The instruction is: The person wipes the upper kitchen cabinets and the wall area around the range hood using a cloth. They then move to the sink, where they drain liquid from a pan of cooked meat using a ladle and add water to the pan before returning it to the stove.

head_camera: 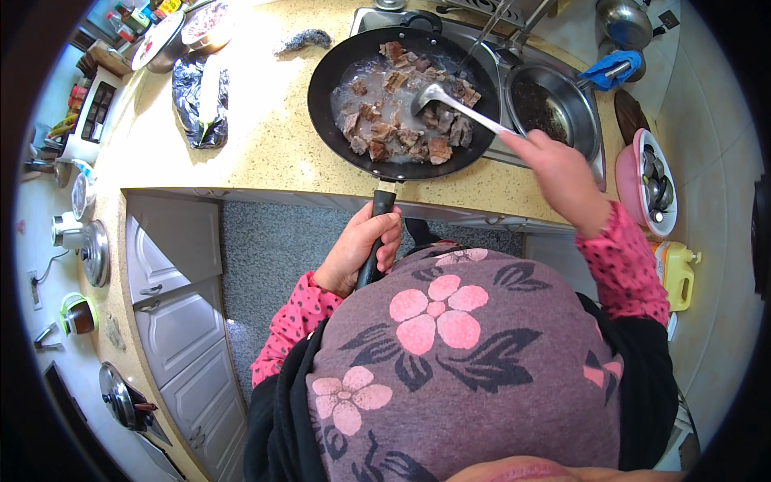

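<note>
A large black wok [325, 129] stands over the sink at the counter's edge, holding cloudy liquid and browned chunks of meat [440, 150]. My left hand [367, 241] is closed around the wok's black handle [383, 208], close to my body. With my right hand [560, 175] I hold the thin end of a metal ladle [470, 111], its bowl down among the meat near the wok's middle. A thin stream of water [482, 36] runs from the faucet [524, 30] into the wok's upper right side.
A steel pot [587, 114] with dark bits stands right of the wok. Beyond it are a blue cloth [609, 71] and a pink basin [629, 175] of utensils. Black plastic with a pale vegetable [209, 96], a dark scrubber [307, 40] and metal bowls [162, 48] lie left.
</note>
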Demonstrator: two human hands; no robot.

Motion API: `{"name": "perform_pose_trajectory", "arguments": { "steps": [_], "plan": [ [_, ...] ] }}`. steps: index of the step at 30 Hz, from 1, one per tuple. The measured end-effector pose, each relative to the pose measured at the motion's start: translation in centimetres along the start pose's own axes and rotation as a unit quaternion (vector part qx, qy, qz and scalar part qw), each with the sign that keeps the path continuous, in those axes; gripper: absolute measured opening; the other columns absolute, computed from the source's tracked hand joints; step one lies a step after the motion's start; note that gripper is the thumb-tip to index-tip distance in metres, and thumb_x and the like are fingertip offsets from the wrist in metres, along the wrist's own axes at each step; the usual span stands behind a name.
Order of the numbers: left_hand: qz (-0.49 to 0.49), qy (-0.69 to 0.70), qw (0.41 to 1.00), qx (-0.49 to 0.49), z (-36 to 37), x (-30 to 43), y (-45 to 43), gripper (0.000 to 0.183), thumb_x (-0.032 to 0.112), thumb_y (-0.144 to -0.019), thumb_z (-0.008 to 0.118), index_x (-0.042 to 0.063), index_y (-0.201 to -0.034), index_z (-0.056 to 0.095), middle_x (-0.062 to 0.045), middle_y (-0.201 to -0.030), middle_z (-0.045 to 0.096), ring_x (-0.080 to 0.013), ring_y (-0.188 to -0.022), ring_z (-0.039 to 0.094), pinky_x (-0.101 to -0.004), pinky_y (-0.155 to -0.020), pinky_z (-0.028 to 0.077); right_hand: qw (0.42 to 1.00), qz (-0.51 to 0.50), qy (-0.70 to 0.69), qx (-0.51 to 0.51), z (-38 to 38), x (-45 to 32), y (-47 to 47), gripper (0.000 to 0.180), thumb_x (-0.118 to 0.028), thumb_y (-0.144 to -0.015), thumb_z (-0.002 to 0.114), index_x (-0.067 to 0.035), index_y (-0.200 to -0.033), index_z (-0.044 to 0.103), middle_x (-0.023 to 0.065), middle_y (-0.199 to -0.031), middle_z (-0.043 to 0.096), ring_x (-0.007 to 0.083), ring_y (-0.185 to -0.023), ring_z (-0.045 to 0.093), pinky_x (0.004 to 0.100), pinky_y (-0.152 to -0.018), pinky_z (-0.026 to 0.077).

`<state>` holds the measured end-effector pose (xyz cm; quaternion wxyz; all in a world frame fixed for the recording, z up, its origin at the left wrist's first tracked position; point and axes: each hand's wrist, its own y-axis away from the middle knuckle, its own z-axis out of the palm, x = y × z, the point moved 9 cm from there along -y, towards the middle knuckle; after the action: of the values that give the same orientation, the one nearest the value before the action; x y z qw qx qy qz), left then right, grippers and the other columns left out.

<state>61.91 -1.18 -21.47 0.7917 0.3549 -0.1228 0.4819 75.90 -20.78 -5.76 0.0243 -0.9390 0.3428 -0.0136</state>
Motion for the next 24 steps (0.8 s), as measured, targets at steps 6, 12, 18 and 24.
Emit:
{"name": "perform_pose_trajectory", "arguments": {
  "steps": [6,12,18,24],
  "plan": [
    [0.002,-0.014,1.000,0.006,0.0,0.2,0.0,0.012,0.012,-0.104,0.054,0.005,-0.113,0.051,0.002,-0.072,0.045,-0.0058,-0.048,0.042,-0.0225,-0.039,0.037,0.992,0.031,-0.119,0.031,5.2,-0.5,-4.2,0.058,0.007,-0.084,0.055,-0.008,-0.140,0.056,0.0173,-0.099,0.060,0.0395,-0.092,0.064,0.0472,-0.079,0.053],
    [0.010,-0.008,1.000,0.002,0.0,0.1,-0.2,0.012,0.012,-0.104,0.054,0.004,-0.114,0.052,0.002,-0.074,0.045,-0.0057,-0.049,0.042,-0.0220,-0.039,0.037,0.962,-0.008,-0.269,0.045,5.8,-1.3,-3.4,0.060,0.010,-0.083,0.050,-0.007,-0.140,0.056,0.0237,-0.119,0.064,0.0425,-0.109,0.064,0.0468,-0.093,0.052],
    [0.016,-0.007,1.000,0.010,-0.4,0.0,-0.1,0.013,0.012,-0.104,0.055,0.004,-0.115,0.052,0.001,-0.074,0.046,-0.0057,-0.050,0.043,-0.0220,-0.039,0.037,0.972,-0.001,-0.234,-0.031,0.2,-1.2,0.6,0.059,0.012,-0.082,0.050,-0.008,-0.137,0.061,0.0194,-0.116,0.066,0.0399,-0.107,0.065,0.0436,-0.090,0.053],
    [0.005,0.016,1.000,-0.003,-0.5,-0.4,-0.2,0.013,0.012,-0.104,0.055,0.005,-0.115,0.051,0.001,-0.074,0.045,-0.0057,-0.049,0.043,-0.0221,-0.039,0.037,0.979,0.056,-0.196,-0.014,-4.9,-0.5,3.8,0.060,0.012,-0.084,0.051,-0.012,-0.138,0.061,0.0174,-0.108,0.063,0.0380,-0.098,0.065,0.0389,-0.085,0.052]
  ]
}}
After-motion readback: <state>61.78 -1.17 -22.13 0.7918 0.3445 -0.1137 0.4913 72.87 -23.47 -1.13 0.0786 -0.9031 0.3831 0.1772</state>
